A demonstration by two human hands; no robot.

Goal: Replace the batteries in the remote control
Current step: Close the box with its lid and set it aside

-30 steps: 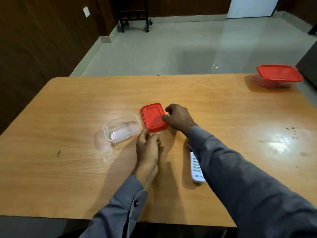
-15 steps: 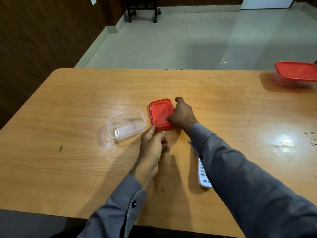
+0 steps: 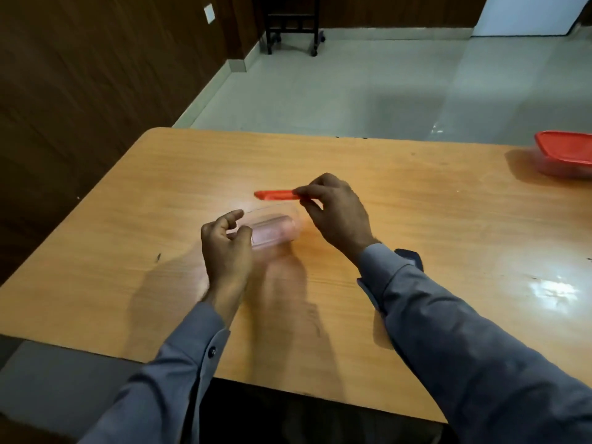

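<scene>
My right hand [image 3: 336, 216] pinches a small red lid [image 3: 275, 194] by its right end and holds it edge-on above the table. Just below the lid, a small clear plastic container [image 3: 275, 230] is tilted and blurred, and my left hand [image 3: 226, 251] grips its left end between thumb and fingers. I cannot see inside the container. The remote control is out of sight, hidden under my right sleeve [image 3: 448, 315]. No batteries are visible.
A second clear container with a red lid [image 3: 565, 152] stands at the far right of the wooden table [image 3: 416, 193]. The table's near edge runs under my forearms. Beyond the far edge is tiled floor, with a dark wheeled stand [image 3: 291, 24] by the wall.
My right hand has lifted the red lid off the table and turned it edge-on. My left hand has moved onto the clear container and tipped it up. The remote has gone under my sleeve.
</scene>
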